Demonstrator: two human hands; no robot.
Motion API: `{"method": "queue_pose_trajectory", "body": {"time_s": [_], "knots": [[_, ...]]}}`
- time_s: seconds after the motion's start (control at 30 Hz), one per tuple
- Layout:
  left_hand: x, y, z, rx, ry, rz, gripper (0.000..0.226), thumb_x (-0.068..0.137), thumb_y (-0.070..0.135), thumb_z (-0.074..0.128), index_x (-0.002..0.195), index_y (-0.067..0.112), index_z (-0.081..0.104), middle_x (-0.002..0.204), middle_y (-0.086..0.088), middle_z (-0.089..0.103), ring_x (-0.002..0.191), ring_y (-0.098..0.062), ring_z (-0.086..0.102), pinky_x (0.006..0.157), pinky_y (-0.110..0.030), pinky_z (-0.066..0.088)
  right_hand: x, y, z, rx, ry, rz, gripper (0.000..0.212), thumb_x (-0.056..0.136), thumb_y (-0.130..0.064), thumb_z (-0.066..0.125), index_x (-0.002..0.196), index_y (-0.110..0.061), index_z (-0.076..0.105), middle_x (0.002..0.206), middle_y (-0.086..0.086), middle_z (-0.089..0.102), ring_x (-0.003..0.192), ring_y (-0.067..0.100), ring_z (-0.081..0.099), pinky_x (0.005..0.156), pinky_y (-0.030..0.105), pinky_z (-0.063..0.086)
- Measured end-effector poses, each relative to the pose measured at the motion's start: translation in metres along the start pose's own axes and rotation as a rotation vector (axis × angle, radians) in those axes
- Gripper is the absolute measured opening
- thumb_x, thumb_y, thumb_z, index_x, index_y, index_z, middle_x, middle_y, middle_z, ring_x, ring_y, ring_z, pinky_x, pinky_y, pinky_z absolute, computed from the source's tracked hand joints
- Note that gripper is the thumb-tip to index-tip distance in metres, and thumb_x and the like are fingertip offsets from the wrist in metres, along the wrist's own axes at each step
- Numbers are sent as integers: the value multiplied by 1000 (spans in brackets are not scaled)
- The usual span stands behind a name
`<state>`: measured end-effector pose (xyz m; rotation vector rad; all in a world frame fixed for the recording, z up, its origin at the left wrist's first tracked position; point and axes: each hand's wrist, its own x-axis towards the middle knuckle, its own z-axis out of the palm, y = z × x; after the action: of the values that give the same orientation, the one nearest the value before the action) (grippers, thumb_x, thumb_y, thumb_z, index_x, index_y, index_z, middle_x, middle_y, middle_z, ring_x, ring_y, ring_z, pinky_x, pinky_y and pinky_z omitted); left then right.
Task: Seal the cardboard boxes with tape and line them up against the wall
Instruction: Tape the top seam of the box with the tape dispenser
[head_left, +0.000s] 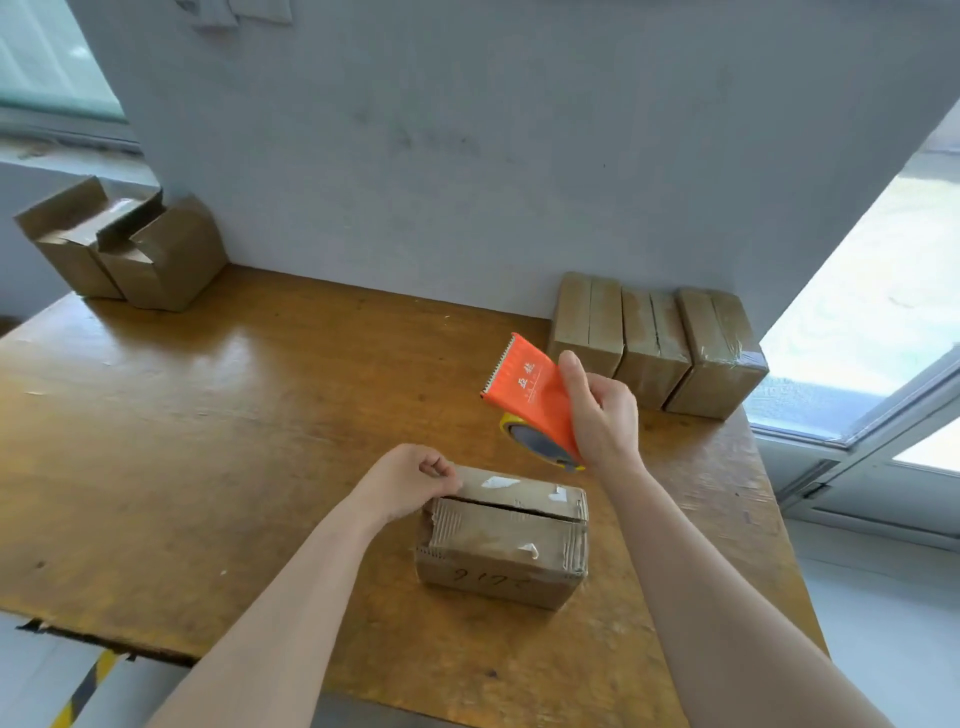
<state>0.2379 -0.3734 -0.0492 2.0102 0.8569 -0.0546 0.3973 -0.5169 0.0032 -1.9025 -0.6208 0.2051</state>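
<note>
A small worn cardboard box (506, 540) lies on the wooden table (218, 426) in front of me, its top flaps folded down with a seam showing. My left hand (410, 480) is curled at the box's far left corner, fingers on the flap edge. My right hand (597, 410) grips an orange tape dispenser (530, 384) with a serrated blade, lifted above the table just behind the box. The tape roll (537, 444) shows under the dispenser. Three closed boxes (654, 343) stand side by side against the wall at the back right.
Two open cardboard boxes (124, 244) stand at the table's back left corner by the wall. A glass door or window frame (857, 415) runs along the table's right side. The table's front edge is chipped at the left.
</note>
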Motion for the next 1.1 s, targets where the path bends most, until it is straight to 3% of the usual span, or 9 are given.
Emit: {"method": "queue_pose_trajectory", "body": {"time_s": [0.1, 0.2, 0.3, 0.4, 0.5, 0.67, 0.77, 0.97, 1.1], "knots": [[-6, 24, -14, -222, 207, 63, 22, 97, 24, 56, 82, 20, 72, 75, 6, 63, 73, -11, 56, 62, -23, 44, -5, -2, 7, 31, -70, -2, 60, 94, -61, 45, 52, -20, 40, 45, -9, 48, 43, 5, 44, 51, 22, 33], [-18, 47, -26, -645, 189, 70, 36, 100, 42, 47, 93, 18, 73, 78, 1, 66, 73, -16, 59, 65, -27, 47, -13, 0, 11, 43, -140, -6, 60, 89, -69, 42, 54, -20, 45, 48, -9, 52, 45, 5, 48, 53, 23, 36], [-26, 55, -26, -673, 32, 66, 52, 84, 62, 46, 89, 17, 71, 76, 0, 70, 72, -15, 62, 70, -31, 48, -18, 1, 13, 42, -181, -18, 57, 90, -68, 42, 56, -22, 48, 50, -10, 56, 45, -1, 52, 54, 17, 38], [-28, 55, -22, -803, -7, 110, 37, 78, 50, 60, 75, 14, 69, 66, -1, 65, 62, -13, 58, 59, -26, 45, -20, 1, 15, 24, -168, -38, 55, 84, -66, 40, 52, -22, 43, 48, -8, 53, 44, 3, 48, 50, 19, 36], [-30, 54, -20, -874, 15, 127, 30, 81, 40, 62, 75, 11, 67, 62, -2, 63, 57, -12, 57, 52, -23, 43, -20, 5, 16, 15, -162, -44, 56, 83, -67, 40, 50, -22, 42, 49, -6, 54, 47, 9, 50, 54, 26, 37], [-34, 56, -20, -869, 8, 130, 38, 76, 51, 63, 83, 14, 64, 70, -1, 66, 62, -12, 59, 54, -22, 46, -23, 6, 16, 41, -152, -29, 59, 87, -70, 43, 53, -22, 47, 49, -9, 57, 45, 0, 52, 54, 18, 38], [-36, 55, -20, -944, -77, 135, 33, 74, 43, 66, 83, 12, 59, 71, -3, 64, 60, -13, 56, 49, -21, 47, -23, 4, 16, 26, -150, -36, 55, 85, -67, 41, 53, -23, 47, 46, -11, 56, 44, 0, 52, 52, 15, 37], [-36, 59, -17, -1126, -181, 121, 19, 83, 30, 62, 81, 12, 56, 72, -6, 63, 57, -13, 58, 46, -19, 48, -20, 2, 16, 46, -154, -44, 68, 83, -74, 39, 60, -11, 52, 56, -2, 59, 54, 14, 56, 58, 28, 42], [-36, 55, -19, -1101, -158, 126, 25, 89, 35, 57, 89, 11, 64, 76, -6, 66, 61, -14, 60, 48, -21, 50, -19, -5, 12, 27, -167, -68, 61, 88, -70, 42, 55, -19, 49, 51, -9, 58, 50, 6, 56, 56, 22, 41]]}}
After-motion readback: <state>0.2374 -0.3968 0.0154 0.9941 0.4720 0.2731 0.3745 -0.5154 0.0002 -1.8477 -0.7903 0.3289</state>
